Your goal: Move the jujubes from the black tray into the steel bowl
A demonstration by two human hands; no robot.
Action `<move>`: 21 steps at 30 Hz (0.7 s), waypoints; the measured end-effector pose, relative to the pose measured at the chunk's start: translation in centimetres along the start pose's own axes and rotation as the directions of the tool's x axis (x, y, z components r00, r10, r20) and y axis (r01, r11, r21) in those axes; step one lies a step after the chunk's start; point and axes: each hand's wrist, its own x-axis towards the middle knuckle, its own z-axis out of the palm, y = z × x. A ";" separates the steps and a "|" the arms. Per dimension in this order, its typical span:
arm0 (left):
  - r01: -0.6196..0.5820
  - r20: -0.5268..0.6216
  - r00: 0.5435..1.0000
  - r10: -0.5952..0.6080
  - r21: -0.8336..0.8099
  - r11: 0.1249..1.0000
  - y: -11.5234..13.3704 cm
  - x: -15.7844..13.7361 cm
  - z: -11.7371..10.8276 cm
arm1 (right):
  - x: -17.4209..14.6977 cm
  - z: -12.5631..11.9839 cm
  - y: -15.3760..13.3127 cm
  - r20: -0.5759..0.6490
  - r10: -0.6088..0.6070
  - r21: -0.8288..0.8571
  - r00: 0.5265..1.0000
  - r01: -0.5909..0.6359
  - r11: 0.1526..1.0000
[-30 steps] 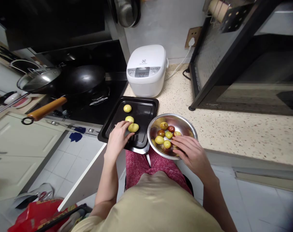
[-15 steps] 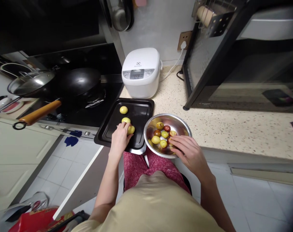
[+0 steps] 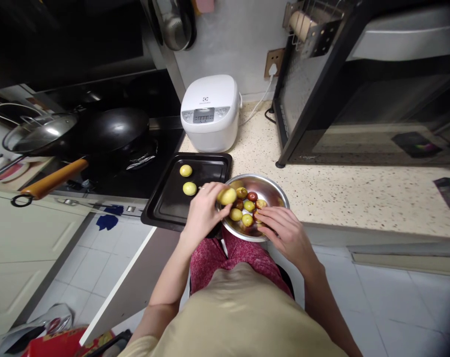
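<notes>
My left hand [image 3: 204, 208] pinches a yellow-green jujube [image 3: 227, 196] over the left rim of a steel bowl [image 3: 280, 187]. Several jujubes lie inside the bowl, among them a dark red one [image 3: 252, 196], a green one [image 3: 249, 206] and yellow ones marked with brown. On the right side of the bowl, my right hand [image 3: 284, 230] has its fingertips and thumb around a reddish-brown jujube [image 3: 256, 216], partly hidden by the fingers. Left of the bowl, a black baking tray [image 3: 167, 208] bears two yellow-green jujubes [image 3: 188, 179].
A white rice cooker [image 3: 210, 114] stands behind the tray. To the left, a black wok [image 3: 115, 129] with a wooden handle [image 3: 54, 181] sits on the stove. A large black-framed oven [image 3: 359, 114] occupies the right of the speckled counter [image 3: 359, 196]. A cabinet door [image 3: 124, 285] hangs open below.
My left hand has lifted a jujube off the tray and carried it right, over the bowl's rim. My right hand stays at the bowl. The view has shifted slightly.
</notes>
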 end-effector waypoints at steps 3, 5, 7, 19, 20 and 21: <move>-0.071 0.133 0.989 0.071 -0.005 0.997 1.1 1.5 1.7 | 0.0 -0.1 -0.1 -0.013 -0.001 -0.004 1.000 0.001 1.000; -0.099 0.181 0.979 0.097 0.002 0.995 1.3 2.4 2.8 | -0.1 -0.3 -0.1 -0.025 -0.007 -0.009 1.000 0.006 1.000; -0.123 0.208 0.971 0.119 0.009 0.992 1.3 3.1 3.6 | -0.1 -0.5 -0.1 -0.029 -0.011 -0.018 1.000 0.010 1.000; -0.126 0.250 0.961 0.119 0.010 0.992 1.2 2.8 4.7 | -0.1 -0.1 0.0 0.017 0.016 -0.025 1.000 -0.015 1.000; -0.124 0.249 0.961 0.119 0.004 0.992 1.1 2.8 4.7 | 0.0 -0.1 0.0 0.018 0.017 -0.024 1.000 -0.016 1.000; -0.124 0.248 0.961 0.120 -0.002 0.992 1.0 2.7 4.7 | 0.0 -0.1 0.0 0.017 0.017 -0.024 1.000 -0.017 1.000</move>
